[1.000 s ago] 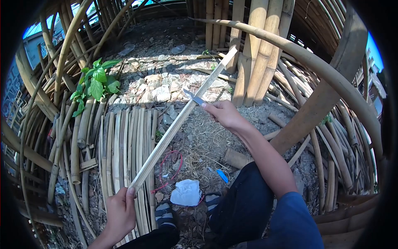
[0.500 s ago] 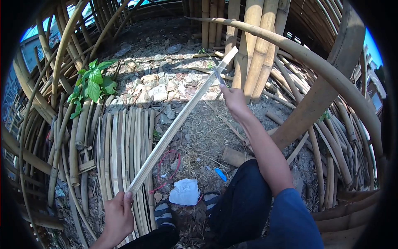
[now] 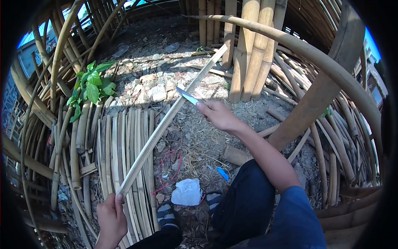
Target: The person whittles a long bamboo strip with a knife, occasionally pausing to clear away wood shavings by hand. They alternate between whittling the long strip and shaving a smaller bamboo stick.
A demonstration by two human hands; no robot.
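My left hand (image 3: 112,218) is closed around the near end of a long, split bamboo strip (image 3: 149,146). The strip slants up and away to the right, its far end in front of the upright poles. In my right hand (image 3: 218,115) is a knife (image 3: 187,96), its handle hidden by the fingers. The blade points up and left and lies across the strip, a little beyond the strip's middle. Below the strip's near half, a row of split bamboo slats (image 3: 132,128) lies on the ground.
Thick bamboo poles (image 3: 253,54) stand ahead. A curved pole (image 3: 306,52) arches across the upper right, with a slanted post (image 3: 304,108) below. A leafy plant (image 3: 93,81) grows at left. A white plastic bag (image 3: 186,192), blue object (image 3: 223,173) and red string (image 3: 179,159) lie near my feet.
My right hand has drawn the knife back along the strip, toward me and to the left. The strip and my left hand have shifted slightly left, with the left hand still gripping its end.
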